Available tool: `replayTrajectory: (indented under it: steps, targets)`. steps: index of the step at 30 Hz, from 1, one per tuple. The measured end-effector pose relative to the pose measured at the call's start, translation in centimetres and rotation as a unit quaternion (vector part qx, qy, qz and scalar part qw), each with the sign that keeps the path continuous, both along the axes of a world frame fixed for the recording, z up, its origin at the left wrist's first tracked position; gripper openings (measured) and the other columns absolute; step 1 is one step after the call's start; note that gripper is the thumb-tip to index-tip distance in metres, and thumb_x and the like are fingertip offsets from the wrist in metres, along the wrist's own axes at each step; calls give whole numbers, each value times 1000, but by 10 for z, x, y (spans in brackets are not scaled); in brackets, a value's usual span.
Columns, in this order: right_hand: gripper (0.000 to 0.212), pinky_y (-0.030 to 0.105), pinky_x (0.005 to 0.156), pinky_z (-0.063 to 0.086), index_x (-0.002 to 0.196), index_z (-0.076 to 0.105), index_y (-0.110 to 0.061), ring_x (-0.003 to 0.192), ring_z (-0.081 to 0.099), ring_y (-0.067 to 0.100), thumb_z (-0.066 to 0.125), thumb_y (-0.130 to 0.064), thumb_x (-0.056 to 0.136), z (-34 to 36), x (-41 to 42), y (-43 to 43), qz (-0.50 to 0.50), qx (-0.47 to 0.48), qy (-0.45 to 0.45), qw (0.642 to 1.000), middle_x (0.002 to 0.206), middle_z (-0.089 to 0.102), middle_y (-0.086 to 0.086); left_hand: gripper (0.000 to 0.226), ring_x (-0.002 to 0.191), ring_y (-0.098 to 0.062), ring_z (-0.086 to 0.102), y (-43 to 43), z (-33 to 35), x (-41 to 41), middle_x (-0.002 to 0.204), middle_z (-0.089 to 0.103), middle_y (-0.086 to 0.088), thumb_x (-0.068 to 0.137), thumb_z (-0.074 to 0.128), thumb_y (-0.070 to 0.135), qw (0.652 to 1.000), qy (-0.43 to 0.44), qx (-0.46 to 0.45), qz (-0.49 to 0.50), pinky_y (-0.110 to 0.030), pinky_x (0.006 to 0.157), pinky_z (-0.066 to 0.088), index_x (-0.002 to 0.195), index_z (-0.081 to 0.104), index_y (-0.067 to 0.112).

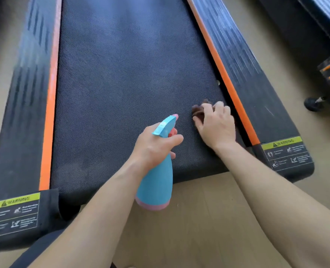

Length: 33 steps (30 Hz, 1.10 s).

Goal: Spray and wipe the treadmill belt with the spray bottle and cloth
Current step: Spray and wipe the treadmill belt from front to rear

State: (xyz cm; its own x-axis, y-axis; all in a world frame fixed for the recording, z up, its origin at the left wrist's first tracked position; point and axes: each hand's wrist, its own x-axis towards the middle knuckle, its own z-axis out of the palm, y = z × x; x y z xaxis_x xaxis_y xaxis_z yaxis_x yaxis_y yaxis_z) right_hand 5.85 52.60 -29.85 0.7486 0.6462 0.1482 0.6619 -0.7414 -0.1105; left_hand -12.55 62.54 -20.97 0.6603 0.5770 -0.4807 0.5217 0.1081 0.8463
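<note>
Watching from my station, I judged the job barely begun. The treadmill belt ran wide and dark ahead of both hands, and I could make out no wet sheen or wipe marks on its fine woven grain, so nearly all of its length looked left to spray and wipe. Black ribbed side rails, each edged with an orange strip, lay outside either hand.

The left hand gripped the spray bottle round its neck, nozzle aimed forward over the belt's near end. The bottle was smooth blue plastic, widening to a pink foot that hung over the pale floor.

Just to its right, the right hand held the cloth, fingers bent over it, pressing it onto the belt close by the right strip. The cloth was brown, soft and bunched.
</note>
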Motion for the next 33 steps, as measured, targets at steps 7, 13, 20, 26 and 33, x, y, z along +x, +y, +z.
replayTrajectory:
  steps: [7,13,20,26,33]
  targets:
    - [50,44,64,52,117,64,-14,86,52,36,48,-54,91,-8,-72,-45,172,37,-16,984,100,55,15,28,73,-15,70,16,3,-27,92,65,7,81,81,26,1000,-4,-5,28,-34,68,65,108,76,27]
    - [50,50,80,50,126,56,-16,107,51,40,53,-55,94,-1,-41,43,40,-1,47,998,121,52,17,13,75,-24,62,10,2,-54,93,63,3,92,77,14,997,-13,-4,70,-11,50,48,103,76,20]
    - [44,44,63,49,114,61,-16,89,53,37,58,-52,89,-8,-107,-1,214,15,0,977,103,55,14,17,61,-15,71,-8,8,-91,88,64,9,91,76,21,994,-1,9,107,-18,62,55,99,74,35]
    - [46,46,70,49,120,61,-16,95,53,39,59,-51,91,-1,-127,0,157,27,43,986,109,55,16,33,72,-9,66,-33,9,-149,95,68,6,81,78,25,980,-4,-7,198,-35,74,65,112,78,38]
    - [44,45,69,47,119,61,-16,94,53,37,64,-49,91,1,-205,22,149,47,104,982,107,55,15,40,72,-21,67,-39,10,-203,98,66,9,94,76,16,945,53,12,321,-11,59,51,129,73,35]
